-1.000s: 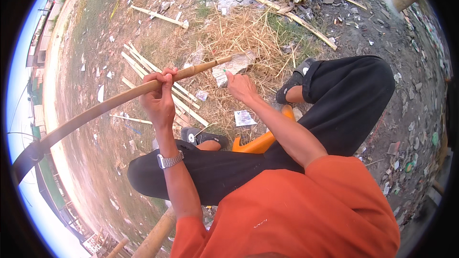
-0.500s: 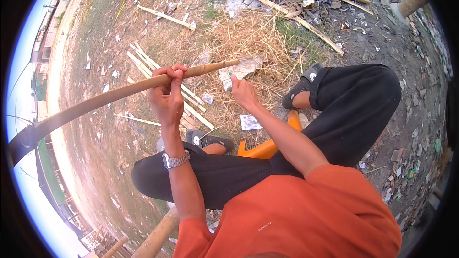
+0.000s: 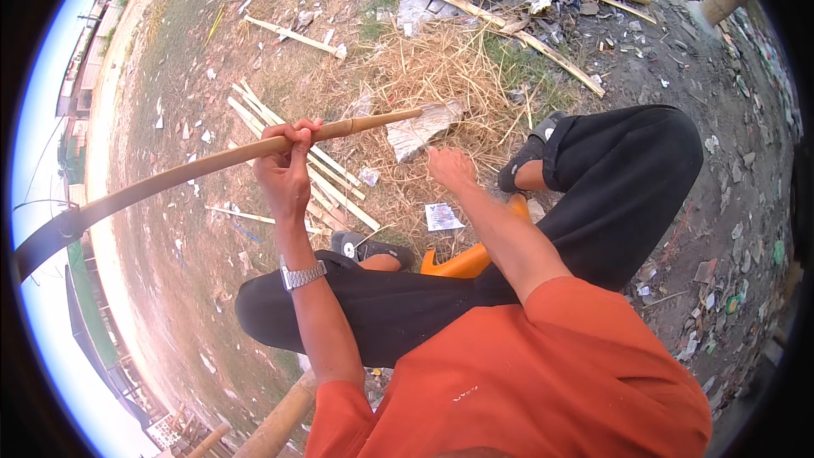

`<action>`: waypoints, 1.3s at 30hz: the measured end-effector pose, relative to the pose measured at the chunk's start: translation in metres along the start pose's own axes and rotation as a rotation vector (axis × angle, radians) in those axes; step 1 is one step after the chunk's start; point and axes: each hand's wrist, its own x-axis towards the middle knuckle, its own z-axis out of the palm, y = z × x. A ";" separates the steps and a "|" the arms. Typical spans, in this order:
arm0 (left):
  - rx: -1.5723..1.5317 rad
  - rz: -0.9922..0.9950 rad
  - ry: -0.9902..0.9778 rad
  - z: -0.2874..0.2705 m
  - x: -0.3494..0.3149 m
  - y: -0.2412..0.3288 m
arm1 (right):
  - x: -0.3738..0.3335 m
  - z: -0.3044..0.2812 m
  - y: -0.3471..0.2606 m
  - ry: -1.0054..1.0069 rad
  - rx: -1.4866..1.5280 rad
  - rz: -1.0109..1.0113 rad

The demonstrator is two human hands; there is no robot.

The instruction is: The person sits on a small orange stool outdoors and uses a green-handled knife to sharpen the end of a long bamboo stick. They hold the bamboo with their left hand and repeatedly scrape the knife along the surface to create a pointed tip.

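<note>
A long split bamboo pole point(image 3: 195, 168) runs from the left rim toward the middle, its thin end over a flat greyish piece of board point(image 3: 424, 127) on the straw. My left hand point(image 3: 286, 161) is closed around the bamboo a little behind a node, palm underneath. To the right of the thin end and slightly below it, my right hand point(image 3: 452, 170) is closed, apart from the bamboo. Whatever its fingers hold is too small or hidden to make out.
Several pale bamboo strips point(image 3: 335, 191) lie on the ground beyond my left foot. Loose straw point(image 3: 449, 64) spreads ahead, with longer bamboo pieces point(image 3: 555, 59) behind it. An orange plastic object point(image 3: 458, 265) sits between my legs, near a small printed packet point(image 3: 443, 217). A thick pole point(image 3: 275, 420) is at lower left.
My right hand has moved right and down, away from the bamboo's tip. The small green bit at its fingers no longer shows. My left hand and the bamboo have shifted slightly.
</note>
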 end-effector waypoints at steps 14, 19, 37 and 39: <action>-0.045 -0.036 0.045 -0.016 0.004 -0.009 | -0.005 -0.016 -0.070 -0.073 0.251 -0.198; -0.090 -0.038 0.034 -0.020 0.001 -0.011 | 0.003 -0.005 -0.054 0.037 0.154 -0.297; -0.056 -0.090 0.058 -0.028 0.001 -0.009 | 0.018 0.003 -0.050 0.096 0.107 -0.308; -0.037 -0.109 0.077 -0.028 0.002 -0.007 | 0.026 -0.004 -0.036 0.045 0.026 -0.216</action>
